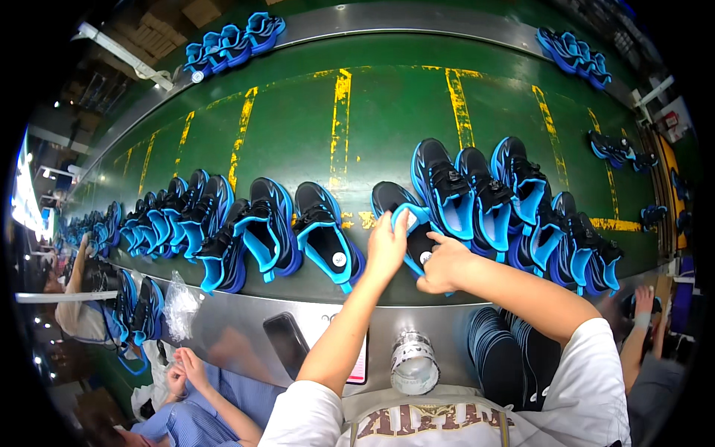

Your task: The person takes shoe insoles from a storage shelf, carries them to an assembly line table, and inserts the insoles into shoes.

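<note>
A black sneaker with blue lining (390, 195) stands on the green conveyor belt in front of me, toe pointing away. My left hand (386, 249) pinches it at the blue tongue and collar on its left side. On the other side, my right hand (449, 264) grips the collar near the heel, index finger stretched along the opening. Between my hands a dark insole with a small round white sticker shows inside the shoe. Just left stands another sneaker (320, 223) with a dark insole and a like sticker. Several more sneakers (444, 179) crowd close on the right.
On the metal ledge (447, 320) before me are a phone (286, 339), a plastic cup (415, 363) and stacked dark insoles (505, 361). Sneakers (190, 208) line the belt leftward; others sit on the far rail (372, 21). A co-worker in blue stripes (216, 402) sits at left.
</note>
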`<state>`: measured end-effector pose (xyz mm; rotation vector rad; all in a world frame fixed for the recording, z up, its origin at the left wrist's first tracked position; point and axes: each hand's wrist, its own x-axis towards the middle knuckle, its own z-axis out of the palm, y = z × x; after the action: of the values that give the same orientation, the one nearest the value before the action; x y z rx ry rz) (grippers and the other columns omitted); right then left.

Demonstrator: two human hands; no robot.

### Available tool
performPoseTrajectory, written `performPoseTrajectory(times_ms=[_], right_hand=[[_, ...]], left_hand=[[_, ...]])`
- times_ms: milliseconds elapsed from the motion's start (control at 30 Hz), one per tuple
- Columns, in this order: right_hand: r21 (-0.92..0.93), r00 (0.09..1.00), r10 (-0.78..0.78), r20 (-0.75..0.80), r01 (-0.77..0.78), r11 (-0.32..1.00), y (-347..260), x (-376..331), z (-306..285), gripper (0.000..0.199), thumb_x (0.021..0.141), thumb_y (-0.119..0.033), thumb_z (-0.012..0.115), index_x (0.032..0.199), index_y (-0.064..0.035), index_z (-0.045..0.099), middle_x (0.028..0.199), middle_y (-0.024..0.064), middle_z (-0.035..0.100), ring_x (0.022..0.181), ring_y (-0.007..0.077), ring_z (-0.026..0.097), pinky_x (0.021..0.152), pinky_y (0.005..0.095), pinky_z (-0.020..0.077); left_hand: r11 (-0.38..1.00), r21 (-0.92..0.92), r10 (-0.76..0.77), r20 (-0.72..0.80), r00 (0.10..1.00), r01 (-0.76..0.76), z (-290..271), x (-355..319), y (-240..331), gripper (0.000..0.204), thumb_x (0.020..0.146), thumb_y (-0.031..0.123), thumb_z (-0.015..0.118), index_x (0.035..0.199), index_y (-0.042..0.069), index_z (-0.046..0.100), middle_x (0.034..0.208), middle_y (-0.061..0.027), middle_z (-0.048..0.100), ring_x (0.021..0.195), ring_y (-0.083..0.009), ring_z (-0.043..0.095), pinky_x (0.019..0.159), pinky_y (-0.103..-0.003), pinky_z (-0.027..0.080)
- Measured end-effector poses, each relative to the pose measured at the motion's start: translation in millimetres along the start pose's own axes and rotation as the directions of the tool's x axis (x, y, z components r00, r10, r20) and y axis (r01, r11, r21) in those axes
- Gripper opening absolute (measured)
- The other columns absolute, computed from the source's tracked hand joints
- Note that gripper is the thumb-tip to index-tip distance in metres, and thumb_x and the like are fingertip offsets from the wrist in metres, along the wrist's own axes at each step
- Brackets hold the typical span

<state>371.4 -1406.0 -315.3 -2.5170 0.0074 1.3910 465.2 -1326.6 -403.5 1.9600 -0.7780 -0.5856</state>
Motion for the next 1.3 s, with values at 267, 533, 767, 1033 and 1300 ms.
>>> performPoseTrajectory(times_ms=[267, 533, 767, 1033, 1300], right_hand=[[0.117, 0.870, -0.031, -0.493, 0.101, 0.988, 8.1, 1.5, 54.4, 0.044, 0.079, -0.032, 0.046, 0.091, 0.0091, 0.055, 0.078, 0.0187, 0.062, 0.088, 0.0240, 0.060, 0.107, 0.0393, 0.0055], [0.387, 0.908, 0.155, -0.389, 0.009, 0.922, -7.9, 8.7, 46.1, 0.055, 0.072, -0.032, 0.055, 0.104, 0.0120, 0.050, 0.107, 0.0240, 0.051, 0.098, 0.0283, 0.054, 0.106, 0.0420, 0.0083], [0.439, 0.421, 0.340, -0.841, 0.163, 0.884, -34.1, -30.9, 126.1, 0.024, 0.071, -0.006, 0.058, 0.095, -0.0017, 0.058, 0.108, 0.0173, 0.049, 0.105, 0.0324, 0.046, 0.091, 0.0406, 0.0379], [0.497, 0.460, 0.320, -0.828, 0.338, 0.800, -40.5, -18.7, 110.9, 0.037, 0.075, -0.004, 0.053, 0.111, 0.0017, 0.050, 0.120, 0.0190, 0.044, 0.114, 0.0343, 0.042, 0.094, 0.0380, 0.0378], [0.576, -0.027, 0.608, -0.794, 0.288, 0.765, 51.5, -67.7, 113.8, 0.035, 0.069, -0.004, 0.053, 0.103, 0.0014, 0.051, 0.110, 0.0198, 0.050, 0.100, 0.0354, 0.049, 0.084, 0.0415, 0.0418]], left_hand=[[0.768, 0.435, 0.526, -0.009, 0.850, -0.470, -12.4, 7.4, 19.7, 0.029, 0.077, 0.015, 0.061, 0.101, 0.004, 0.048, 0.085, -0.0161, 0.047, 0.068, -0.0336, 0.050, 0.062, -0.041, 0.042], [0.683, 0.403, 0.544, 0.275, 0.793, -0.609, -11.2, 2.1, 25.2, 0.034, 0.066, 0.011, 0.069, 0.089, 0.001, 0.046, 0.084, -0.0154, 0.041, 0.074, -0.0331, 0.049, 0.063, -0.040, 0.042], [0.683, 0.357, 0.612, 0.195, 0.767, -0.637, -19.3, -26.0, 23.9, 0.023, 0.069, 0.002, 0.065, 0.089, 0.002, 0.054, 0.074, -0.0116, 0.045, 0.065, -0.0287, 0.049, 0.058, -0.036, 0.041], [0.496, 0.581, 0.694, 0.182, 0.697, -0.646, -37.1, 4.0, 12.4, 0.009, 0.069, 0.007, 0.060, 0.075, 0.005, 0.053, 0.066, -0.0083, 0.044, 0.059, -0.0254, 0.048, 0.053, -0.036, 0.038], [0.929, 0.020, 0.369, -0.098, 0.924, -0.368, -131.2, 21.0, 85.2, 0.009, 0.080, 0.006, 0.057, 0.073, 0.000, 0.055, 0.083, -0.0048, 0.050, 0.071, -0.0124, 0.048, 0.060, -0.023, 0.039]])
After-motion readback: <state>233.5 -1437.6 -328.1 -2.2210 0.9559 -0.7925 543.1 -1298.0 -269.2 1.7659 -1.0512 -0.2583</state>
